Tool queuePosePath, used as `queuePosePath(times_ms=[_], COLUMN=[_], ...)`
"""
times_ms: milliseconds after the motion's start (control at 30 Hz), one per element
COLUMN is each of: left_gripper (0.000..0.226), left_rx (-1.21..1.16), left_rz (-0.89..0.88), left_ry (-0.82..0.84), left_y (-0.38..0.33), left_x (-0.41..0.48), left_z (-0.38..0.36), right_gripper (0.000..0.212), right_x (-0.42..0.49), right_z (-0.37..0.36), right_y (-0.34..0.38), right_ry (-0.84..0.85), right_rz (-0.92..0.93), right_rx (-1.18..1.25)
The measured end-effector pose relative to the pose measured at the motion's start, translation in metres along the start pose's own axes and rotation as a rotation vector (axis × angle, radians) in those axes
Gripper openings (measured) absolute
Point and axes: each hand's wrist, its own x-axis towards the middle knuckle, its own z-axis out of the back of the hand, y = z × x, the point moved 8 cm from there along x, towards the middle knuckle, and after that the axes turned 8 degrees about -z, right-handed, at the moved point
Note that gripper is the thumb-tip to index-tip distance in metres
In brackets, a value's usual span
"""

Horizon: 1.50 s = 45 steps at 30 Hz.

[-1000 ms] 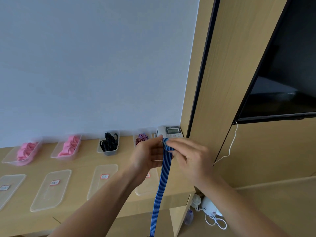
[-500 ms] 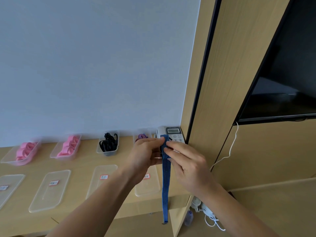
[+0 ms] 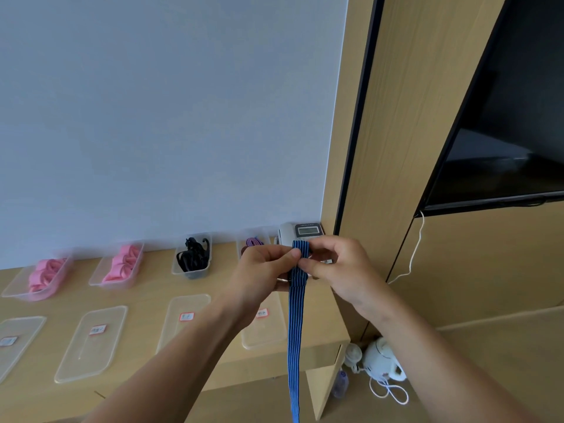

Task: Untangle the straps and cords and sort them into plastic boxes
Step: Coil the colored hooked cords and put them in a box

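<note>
While the left hand (image 3: 262, 270) and right hand (image 3: 338, 267) pinch its folded top in front of the telephone (image 3: 300, 232), the blue striped strap (image 3: 295, 331) hangs vertically, equally near both.

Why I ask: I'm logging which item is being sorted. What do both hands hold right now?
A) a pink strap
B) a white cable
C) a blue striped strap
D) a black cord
C: the left hand and the right hand both pinch the top of the blue striped strap, whose length hangs down below them.
</note>
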Motion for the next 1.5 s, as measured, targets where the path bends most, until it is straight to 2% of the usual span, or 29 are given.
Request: queuePosePath(times_ms=[233, 367, 500, 700, 900, 1133, 1300, 1500], left_gripper=[0.053, 0.048, 0.044, 0.041, 0.054, 0.034, 0.026, 0.018], left_rx=[-0.126, -0.114, -0.063, -0.152, -0.176, -0.233, -0.248, -0.243], left_rz=[0.151, 0.228, 0.23, 0.228, 0.294, 0.232, 0.212, 0.211], left_ry=[0.049, 0.056, 0.035, -0.065, -0.077, -0.071, -0.084, -0.102], left_y=[0.016, 0.025, 0.025, 0.021, 0.021, 0.012, 0.012, 0.013], left_x=[-0.008, -0.015, -0.017, -0.016, -0.013, -0.007, -0.007, -0.007], left_z=[-0.009, -0.008, -0.005, -0.008, -0.01, -0.008, -0.006, -0.007], right_gripper=[0.016, 0.015, 0.013, 0.018, 0.019, 0.035, 0.022, 0.021], right_x=[-0.002, -0.005, -0.008, -0.02, -0.039, -0.058, -0.063, -0.065], right_z=[0.011, 0.015, 0.016, 0.021, 0.022, 0.01, -0.004, -0.011], right_y=[0.002, 0.005, 0.012, 0.024, 0.032, 0.033, 0.025, 0.013], right_ry=[-0.072, -0.125, -0.161, -0.264, -0.431, -0.453, -0.402, -0.38], right_rz=[-0.015, -0.018, 0.026, 0.216, 0.511, 0.766, 0.855, 0.888], right_rx=[0.048, 0.039, -0.005, 0.004, -0.223, -0.365, -0.484, -0.533])
